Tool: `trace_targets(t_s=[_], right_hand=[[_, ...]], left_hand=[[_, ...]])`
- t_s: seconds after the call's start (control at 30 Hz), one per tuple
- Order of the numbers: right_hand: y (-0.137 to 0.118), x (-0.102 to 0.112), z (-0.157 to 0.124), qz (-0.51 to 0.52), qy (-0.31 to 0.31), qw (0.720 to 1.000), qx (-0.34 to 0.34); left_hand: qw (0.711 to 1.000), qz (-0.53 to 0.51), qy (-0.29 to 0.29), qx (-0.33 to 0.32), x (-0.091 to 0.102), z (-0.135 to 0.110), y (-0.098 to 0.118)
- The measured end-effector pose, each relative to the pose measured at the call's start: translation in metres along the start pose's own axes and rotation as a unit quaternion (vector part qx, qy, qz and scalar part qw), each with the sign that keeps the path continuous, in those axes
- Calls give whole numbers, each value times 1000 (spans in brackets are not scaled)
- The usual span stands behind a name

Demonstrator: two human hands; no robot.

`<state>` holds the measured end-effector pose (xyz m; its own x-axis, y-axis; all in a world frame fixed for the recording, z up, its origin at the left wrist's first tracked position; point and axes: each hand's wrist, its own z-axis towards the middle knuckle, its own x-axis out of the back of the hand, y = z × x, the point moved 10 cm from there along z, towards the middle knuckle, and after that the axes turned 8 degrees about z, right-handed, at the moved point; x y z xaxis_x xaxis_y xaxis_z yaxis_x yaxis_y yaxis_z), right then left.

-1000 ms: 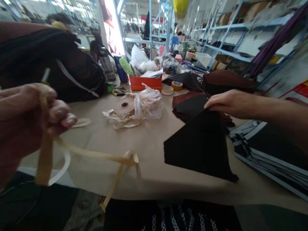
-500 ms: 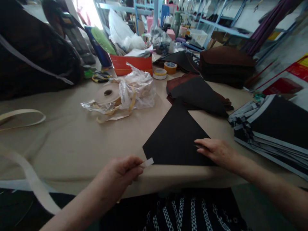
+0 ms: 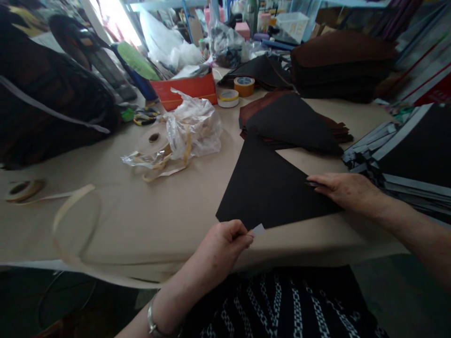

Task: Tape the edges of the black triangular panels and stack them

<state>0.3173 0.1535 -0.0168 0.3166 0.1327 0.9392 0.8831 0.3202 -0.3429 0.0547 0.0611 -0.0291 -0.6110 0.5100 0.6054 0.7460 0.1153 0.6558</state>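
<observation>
A black triangular sheet [image 3: 268, 188] lies flat on the tan table [image 3: 148, 220] near its front edge. My right hand [image 3: 343, 190] rests on the sheet's right corner, fingers pressing it down. My left hand [image 3: 221, 244] pinches a small white strip end [image 3: 258, 229] at the sheet's near edge. A long tan tape [image 3: 70, 206] trails off to the left toward a roll [image 3: 21, 189].
A stack of dark triangular pieces [image 3: 292, 124] sits behind the sheet. Black boards with grey edges [image 3: 412, 159] pile at the right. A crumpled plastic bag [image 3: 192, 126], a red box [image 3: 183, 89], tape rolls [image 3: 229, 97] and a black bag [image 3: 45, 108] crowd the back.
My left hand came down from eye level to the sheet's near edge, holding a white strip end. My right hand drew the black sheet toward me and now presses it down.
</observation>
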Motion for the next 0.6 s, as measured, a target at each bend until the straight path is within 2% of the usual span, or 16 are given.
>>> trace_targets(t_s=[0.07, 0.1, 0.2, 0.27, 0.33, 0.43, 0.6], right_hand=[[-17, 0, -7, 115, -4, 993, -22], [-31, -6, -13, 199, -25, 979, -29], [-81, -35, -32, 426, -113, 896, -53], [-101, -52, -39, 499, -142, 851, -83], [-108, -65, -40, 529, -152, 828, -109], [-114, -76, -37, 548, -169, 812, -108], [-120, -69, -34, 528, -153, 833, -69]], left_hand=[[999, -27, -20, 5, -8, -2, 4], [999, -31, -24, 4, -11, -2, 6], [1000, -18, -25, 4, -15, 0, 12], [999, -14, -29, 6, -18, 2, 15], [999, -12, -33, 7, -21, 3, 16], [999, -3, -33, 3, -25, 5, 17], [999, 15, -47, -4, -33, 9, 10]])
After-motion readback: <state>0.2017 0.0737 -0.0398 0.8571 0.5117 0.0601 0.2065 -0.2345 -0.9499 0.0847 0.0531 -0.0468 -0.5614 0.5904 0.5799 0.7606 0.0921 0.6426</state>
